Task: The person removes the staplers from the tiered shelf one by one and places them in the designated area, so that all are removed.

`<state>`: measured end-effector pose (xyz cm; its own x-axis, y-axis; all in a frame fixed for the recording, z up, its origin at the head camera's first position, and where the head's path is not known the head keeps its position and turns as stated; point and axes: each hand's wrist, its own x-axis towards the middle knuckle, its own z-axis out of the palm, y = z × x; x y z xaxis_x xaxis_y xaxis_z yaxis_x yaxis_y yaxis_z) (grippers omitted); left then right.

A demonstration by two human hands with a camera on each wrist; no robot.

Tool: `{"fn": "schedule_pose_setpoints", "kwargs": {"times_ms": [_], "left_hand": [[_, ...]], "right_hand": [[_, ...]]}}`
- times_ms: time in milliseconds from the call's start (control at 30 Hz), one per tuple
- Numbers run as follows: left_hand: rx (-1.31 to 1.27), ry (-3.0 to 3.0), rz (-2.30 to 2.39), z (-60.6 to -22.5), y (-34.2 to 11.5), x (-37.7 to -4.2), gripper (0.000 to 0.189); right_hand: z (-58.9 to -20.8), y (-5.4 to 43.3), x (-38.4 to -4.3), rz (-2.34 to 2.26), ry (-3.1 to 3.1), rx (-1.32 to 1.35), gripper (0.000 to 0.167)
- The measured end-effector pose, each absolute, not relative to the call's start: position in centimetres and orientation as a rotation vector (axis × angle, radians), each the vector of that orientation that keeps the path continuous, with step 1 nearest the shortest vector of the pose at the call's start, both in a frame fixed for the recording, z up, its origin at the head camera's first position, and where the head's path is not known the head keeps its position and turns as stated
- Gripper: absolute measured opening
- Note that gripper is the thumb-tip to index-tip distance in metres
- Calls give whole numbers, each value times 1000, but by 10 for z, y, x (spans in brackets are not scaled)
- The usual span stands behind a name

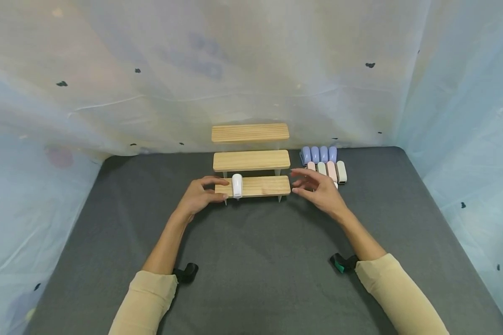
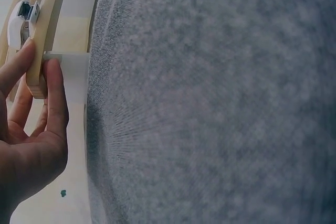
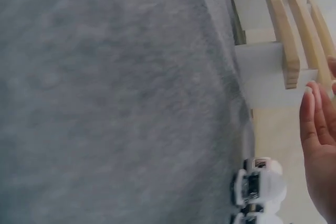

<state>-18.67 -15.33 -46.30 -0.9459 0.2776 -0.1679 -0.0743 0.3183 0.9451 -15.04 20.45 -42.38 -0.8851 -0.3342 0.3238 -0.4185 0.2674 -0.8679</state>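
Note:
A three-tier display stand with wooden shelves (image 1: 251,161) is on the dark cloth. On its lowest shelf (image 1: 266,186), toward the left end, sits a white mini stapler (image 1: 237,185). My left hand (image 1: 201,195) pinches that shelf's left end, thumb and finger on opposite faces of the board in the left wrist view, the stapler (image 2: 20,27) close by the fingertips. Over at the shelf's right end, my right hand (image 1: 318,190) holds nothing, its fingers loosely bent and apart from the board (image 3: 286,40) in the right wrist view.
Right of the stand is a row of blue mini staplers (image 1: 319,154), with pink and white ones (image 1: 331,171) in front, partly behind my right hand. A pale patterned curtain (image 1: 251,70) hangs behind the dark table (image 1: 251,279).

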Motion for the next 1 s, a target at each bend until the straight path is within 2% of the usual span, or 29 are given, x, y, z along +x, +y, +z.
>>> {"fn": "schedule_pose_setpoints", "kwargs": {"times_ms": [233, 1000], "left_hand": [[188, 2290, 1675, -462, -153, -187, 41], [176, 2275, 1671, -462, -153, -185, 43]], "right_hand": [[-412, 190, -151, 1683, -2483, 747, 49], [-418, 146, -158, 1897, -2392, 873, 48]]}}
